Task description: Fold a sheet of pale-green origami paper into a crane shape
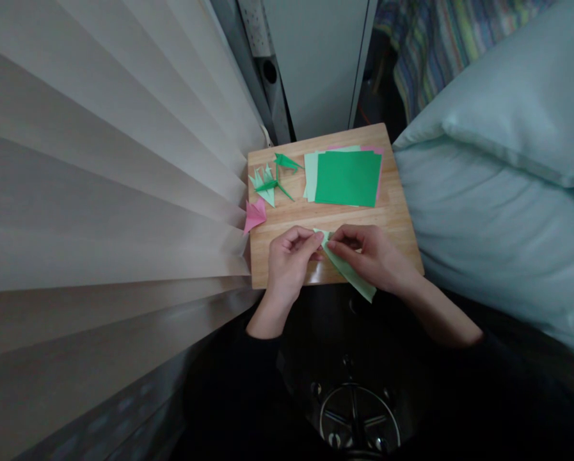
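A folded light green paper (349,272) lies slanted over the near edge of a small wooden board (397,218). My left hand (289,262) pinches its upper tip with thumb and fingers closed. My right hand (370,256) rests over the paper and pinches the same tip from the right. The paper's lower end sticks out past the board's edge below my right hand.
A stack of green, light green and pink sheets (347,178) lies at the back of the board. Folded green paper figures (270,182) and a pink one (254,216) sit at the left. Pleated curtains (99,192) hang left, pillows (498,179) lie right, and a chair base (358,419) shows below.
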